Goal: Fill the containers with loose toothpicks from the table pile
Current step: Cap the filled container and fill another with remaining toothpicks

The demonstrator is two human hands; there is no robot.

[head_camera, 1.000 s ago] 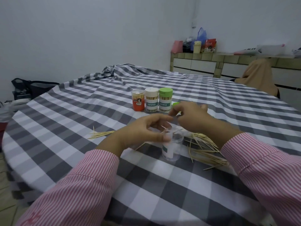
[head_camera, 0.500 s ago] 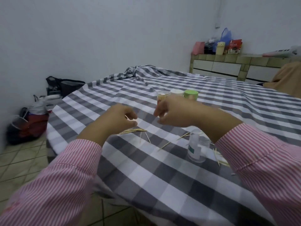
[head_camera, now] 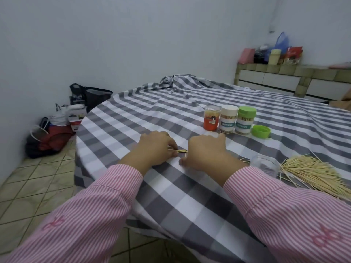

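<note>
My left hand (head_camera: 155,149) and my right hand (head_camera: 206,150) rest on the checked tablecloth with a small bundle of toothpicks (head_camera: 181,151) between them. The left fingers pinch one end of the bundle; the right hand covers the other end. A clear open container (head_camera: 266,166) stands to the right behind my right forearm. The large toothpick pile (head_camera: 313,171) lies further right. Three filled containers stand behind: an orange one (head_camera: 211,120), a white-lidded one (head_camera: 228,119) and a green-lidded one (head_camera: 245,120). A loose green lid (head_camera: 261,131) lies beside them.
The table's left edge (head_camera: 79,149) drops to a tiled floor, where bags (head_camera: 57,133) sit against the wall. A tiled counter (head_camera: 296,76) with packets stands at the back right. The cloth is bunched up (head_camera: 171,81) at the far side.
Both hands have left the clear container and moved left to the small toothpick bundle, coming down onto the cloth around it. My view has swung left.
</note>
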